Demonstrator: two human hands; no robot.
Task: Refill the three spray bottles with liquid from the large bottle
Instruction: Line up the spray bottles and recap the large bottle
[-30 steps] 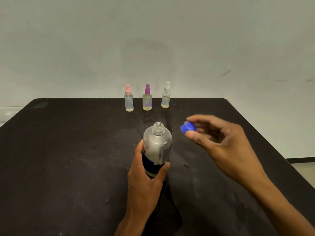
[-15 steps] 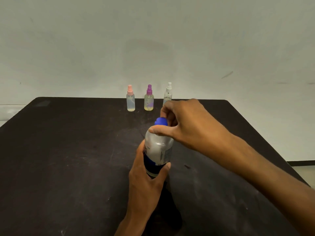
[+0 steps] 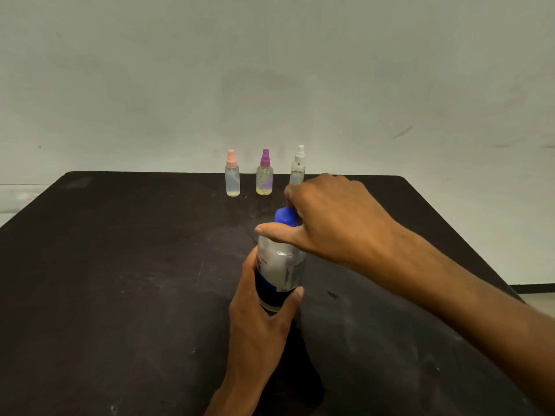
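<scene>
The large clear bottle (image 3: 280, 265) with a blue label stands upright in the middle of the black table (image 3: 120, 280). My left hand (image 3: 258, 319) grips its lower body. My right hand (image 3: 333, 217) pinches the blue cap (image 3: 283, 216), which sits on the bottle's neck. Three small spray bottles stand in a row at the table's far edge: one with a pink top (image 3: 232, 174), one with a purple top (image 3: 264, 174) and one with a white top (image 3: 298, 166). My right hand hides the lower part of the white-topped one.
A plain pale wall (image 3: 270, 70) rises right behind the table's far edge. The table's right edge runs diagonally past my right forearm, with pale floor (image 3: 540, 298) beyond it.
My right hand brought the blue cap from beside the open neck onto the bottle and now holds it there. My left hand kept its grip on the bottle.
</scene>
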